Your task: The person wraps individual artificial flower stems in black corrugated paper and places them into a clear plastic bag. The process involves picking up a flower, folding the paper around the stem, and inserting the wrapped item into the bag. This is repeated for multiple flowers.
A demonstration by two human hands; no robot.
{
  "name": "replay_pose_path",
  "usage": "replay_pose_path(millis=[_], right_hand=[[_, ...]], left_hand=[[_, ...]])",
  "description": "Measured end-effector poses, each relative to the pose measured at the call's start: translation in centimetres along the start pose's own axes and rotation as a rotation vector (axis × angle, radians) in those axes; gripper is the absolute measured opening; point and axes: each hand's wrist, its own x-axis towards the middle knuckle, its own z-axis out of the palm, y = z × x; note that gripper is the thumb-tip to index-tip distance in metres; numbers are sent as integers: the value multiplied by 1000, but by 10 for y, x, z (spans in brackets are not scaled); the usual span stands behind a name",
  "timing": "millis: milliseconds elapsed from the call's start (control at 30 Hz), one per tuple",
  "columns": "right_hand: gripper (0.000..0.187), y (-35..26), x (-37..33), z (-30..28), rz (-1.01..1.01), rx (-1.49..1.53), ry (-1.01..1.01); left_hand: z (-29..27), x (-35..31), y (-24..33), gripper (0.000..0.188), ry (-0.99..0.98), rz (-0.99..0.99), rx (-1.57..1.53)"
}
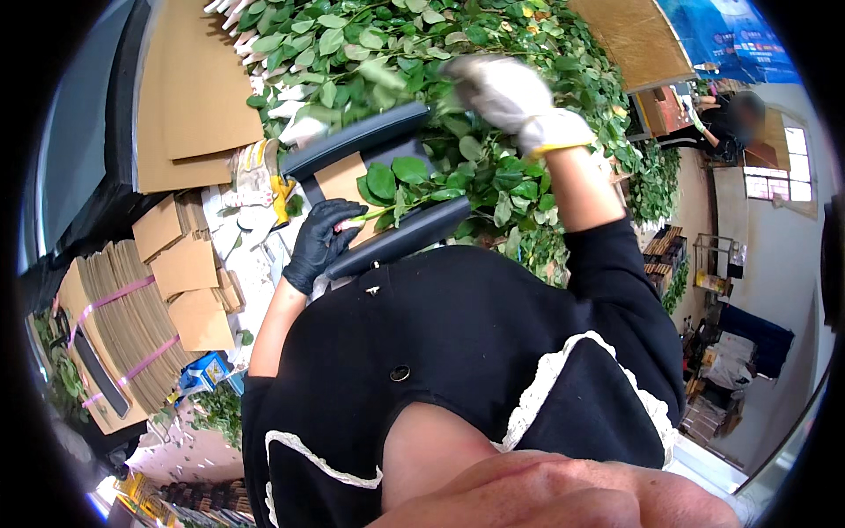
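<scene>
My left hand (321,242), in a black glove, is closed round the head end of a leafy flower stem (383,211). A bit of pale pink shows between its fingers, and the stem's leaves point to the right. The stem lies over a trough with two dark padded sides (400,236) and a cardboard-coloured bottom (341,179). My right hand (506,92), in a whitish glove with a yellow cuff, is raised over the heap of leafy stems (471,150) at the far side. Motion smears its fingers, so their grip is unclear.
Flattened cardboard sheets (202,97) stand at the far left. Bundled cardboard (119,308) with pink straps is nearer. A spare white-and-yellow glove (255,180) lies left of the trough. Another person (726,123) in dark clothes is at the far right, near shelves.
</scene>
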Motion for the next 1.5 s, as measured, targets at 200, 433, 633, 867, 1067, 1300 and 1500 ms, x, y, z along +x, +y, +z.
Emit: replay_pose_path(millis=[200, 433, 633, 867, 1067, 1300, 1500], right_hand=[[33, 19, -12, -21, 236, -91, -116], [53, 22, 54, 84, 670, -280, -348], [34, 51, 52, 32, 541, -156, -131], [44, -38, -69, -85, 135, -244, -140], [35, -70, -67, -28, -38, 207, -11], [34, -102, 4, 101, -497, 189, -891], [35, -80, -10, 130, -456, 126, -848]], left_hand=[[0, 0, -2, 33, 8, 13, -11], [-1, 4, -4, 33, -12, 69, 3], [1, 1, -6, 34, -1, 58, -21], [3, 4, -5, 32, 59, 22, 19], [-4, 30, -21, 35, 55, 87, 44], [3, 19, -37, 39, 67, 153, 62], [-13, -25, 4, 43, -69, -137, 211]])
